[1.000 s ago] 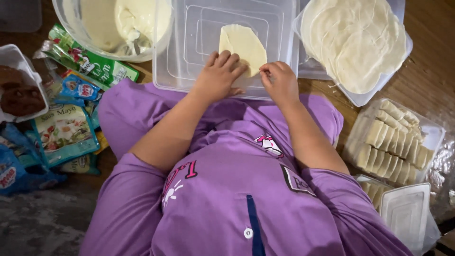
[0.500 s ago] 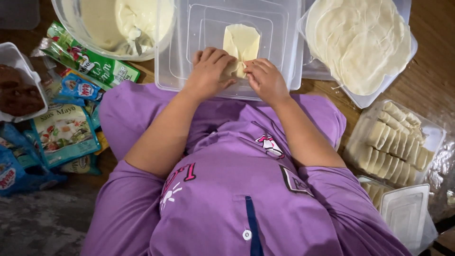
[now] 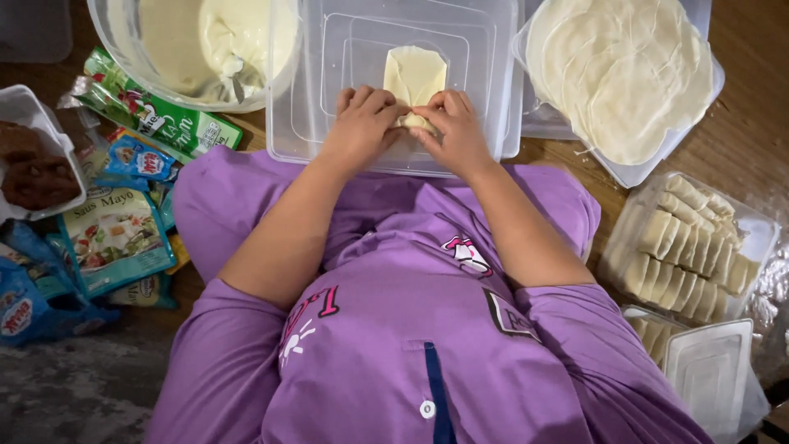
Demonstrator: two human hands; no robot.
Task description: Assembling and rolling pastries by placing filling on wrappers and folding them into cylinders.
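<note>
On a brown wooden floor (image 3: 740,123), one clear plastic lid (image 3: 345,131) laid flat, one pale folded wrapper (image 3: 415,74) pinched on it by left hand (image 3: 362,123) and right hand (image 3: 452,127) held together, one batter bowl (image 3: 193,49), one stack of round wrappers (image 3: 625,74), one tray of finished rolls (image 3: 686,247), several sauce packets (image 3: 115,234) seen alongside.

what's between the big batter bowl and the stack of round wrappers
The clear plastic lid lies there in the head view, with the folded wrapper on it, pinched by both hands.

Home food-prep spot, floor level: I sit on a wooden floor (image 3: 744,123) in purple house clothes. Around me: bowl of pale batter (image 3: 189,41), clear plastic lid (image 3: 329,115) as work surface, stacked wrappers (image 3: 625,74), condiment sachets (image 3: 115,234), tub of finished rolls (image 3: 686,247).
</note>
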